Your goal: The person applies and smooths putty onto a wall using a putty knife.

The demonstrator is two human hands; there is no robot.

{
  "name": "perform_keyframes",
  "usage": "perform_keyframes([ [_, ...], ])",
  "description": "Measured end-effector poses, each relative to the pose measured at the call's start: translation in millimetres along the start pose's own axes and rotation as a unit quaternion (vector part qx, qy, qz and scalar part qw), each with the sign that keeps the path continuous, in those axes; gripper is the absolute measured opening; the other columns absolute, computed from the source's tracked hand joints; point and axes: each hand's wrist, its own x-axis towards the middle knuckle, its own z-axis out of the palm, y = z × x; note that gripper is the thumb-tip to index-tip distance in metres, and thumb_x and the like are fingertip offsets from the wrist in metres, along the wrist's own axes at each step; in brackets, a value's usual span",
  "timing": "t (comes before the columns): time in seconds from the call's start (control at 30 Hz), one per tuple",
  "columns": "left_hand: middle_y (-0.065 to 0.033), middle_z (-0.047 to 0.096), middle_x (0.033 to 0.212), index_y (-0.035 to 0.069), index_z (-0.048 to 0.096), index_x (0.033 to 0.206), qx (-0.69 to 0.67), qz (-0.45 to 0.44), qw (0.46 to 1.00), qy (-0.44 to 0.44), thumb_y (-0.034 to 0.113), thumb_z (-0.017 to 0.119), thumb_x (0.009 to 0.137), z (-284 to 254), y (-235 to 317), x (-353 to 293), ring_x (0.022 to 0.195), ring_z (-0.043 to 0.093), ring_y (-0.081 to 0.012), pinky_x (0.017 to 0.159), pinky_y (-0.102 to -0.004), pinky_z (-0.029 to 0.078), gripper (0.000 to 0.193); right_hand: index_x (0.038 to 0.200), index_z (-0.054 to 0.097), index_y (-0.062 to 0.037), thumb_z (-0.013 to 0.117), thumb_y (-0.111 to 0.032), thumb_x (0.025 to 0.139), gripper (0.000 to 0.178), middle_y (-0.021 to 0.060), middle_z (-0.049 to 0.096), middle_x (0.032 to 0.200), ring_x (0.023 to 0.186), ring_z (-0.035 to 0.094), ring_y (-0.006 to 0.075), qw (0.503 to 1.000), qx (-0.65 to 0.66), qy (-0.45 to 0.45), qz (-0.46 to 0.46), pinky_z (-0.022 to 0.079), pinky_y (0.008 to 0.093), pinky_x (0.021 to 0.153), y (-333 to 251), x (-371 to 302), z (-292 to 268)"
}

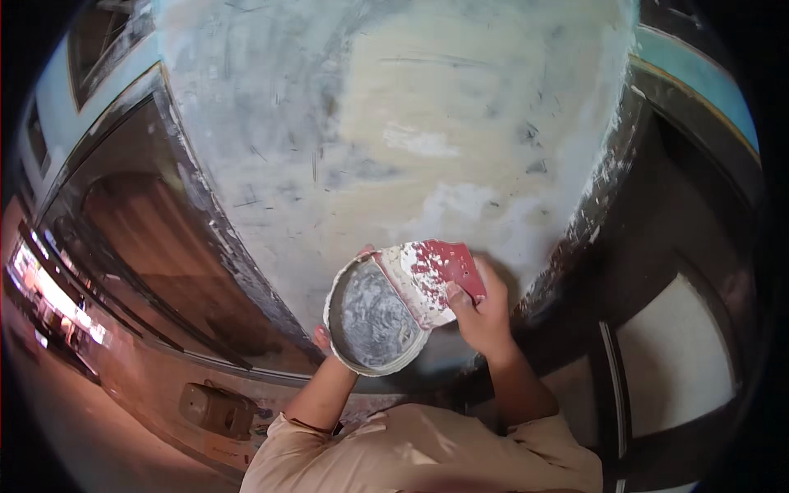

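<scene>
My left hand point(323, 338) supports a round, shallow pan point(339, 349) from below and around its side. Much of that hand is hidden under the pan, with fingertips showing at its left and upper rim. Grey, smeared residue coats the pan's inside, and its rim is crusted with pale putty. In my right hand point(485, 319) is a red putty spreader point(448, 267), gripped at its right side with the thumb on its face. White putty is caked over the spreader's left half. Its straight edge lies across the pan's upper right rim.
Ahead stands a pale wall point(411, 90) with cream and white putty patches and rough, chipped side edges. A dark-framed door or window point(140, 214) is on the left. A brown box-like object point(215, 408) sits at lower left, and a white panel point(678, 353) at right.
</scene>
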Motion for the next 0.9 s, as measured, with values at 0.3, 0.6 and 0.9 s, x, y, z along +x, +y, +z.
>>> perform_keyframes([
  [0.3,-0.0202,0.031,0.152,0.01,0.02,0.153,-0.092,0.036,0.994,-0.045,0.079,0.066,0.063,-29.1,53.0,-4.9,0.137,0.037,-0.039,0.111,-0.0577,0.035,0.123,0.109,0.061,-0.0002,0.065,-0.009,0.085,0.026,0.0159,0.066,0.078,0.065,0.065,0.0244,0.983,-0.079,-0.156,-0.057,0.05,0.0332,0.062,-24.4,22.9,63.7],
  [0.6,-0.0244,0.033,0.15,0.011,0.027,0.151,-0.119,0.077,0.988,-0.068,0.083,0.061,0.064,-69.5,161.0,-21.7,0.134,0.041,-0.0432,0.108,-0.0609,0.039,0.118,0.114,0.066,-0.0057,0.064,-0.009,0.086,0.028,0.0153,0.069,0.094,0.078,0.067,0.028,0.939,-0.114,-0.268,-0.185,0.052,0.035,0.069,-89.2,76.2,139.8],
  [0.9,-0.0252,0.031,0.15,0.024,0.031,0.151,-0.117,0.062,0.99,-0.046,0.083,0.063,0.063,-117.2,264.0,-41.7,0.134,0.036,-0.05,0.105,-0.0643,0.039,0.111,0.098,0.074,-0.0273,0.07,-0.022,0.079,0.02,-0.0018,0.071,0.107,0.106,0.064,0.0219,0.679,-0.483,-0.073,-0.548,0.039,0.0465,0.102,-162.4,157.8,245.4],
])
